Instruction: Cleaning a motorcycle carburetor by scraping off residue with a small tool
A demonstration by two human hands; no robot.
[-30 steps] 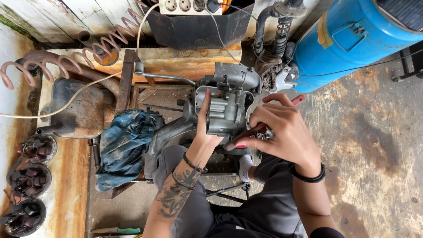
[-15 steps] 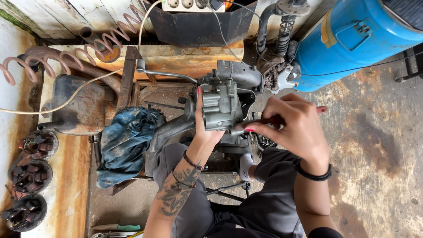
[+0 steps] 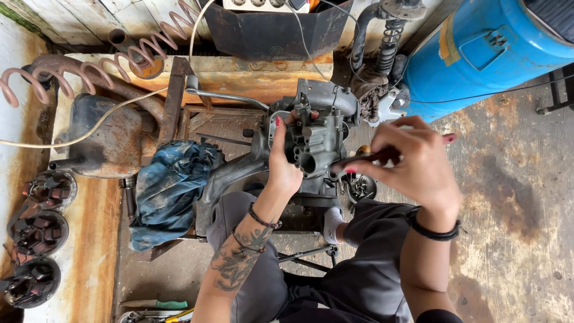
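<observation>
Since a second ago my right hand (image 3: 418, 158), fingers pinched on the thin tool (image 3: 365, 158), has lifted level with the heavy, rigid grey metal casting (image 3: 314, 134) on the worktop (image 3: 251, 72), which my left hand (image 3: 284, 161) grips by its side.

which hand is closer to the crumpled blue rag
Left. The left hand grips the grey metal engine casting, just right of the crumpled blue rag. The right hand holds a dark tool farther right.

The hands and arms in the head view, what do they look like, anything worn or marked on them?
Both arms are bare, no sleeves. The left hand has red-painted nails, thin dark bracelets at the wrist and a dark tattoo along the forearm. The right hand also has red nails and wears one black band at the wrist.
</observation>
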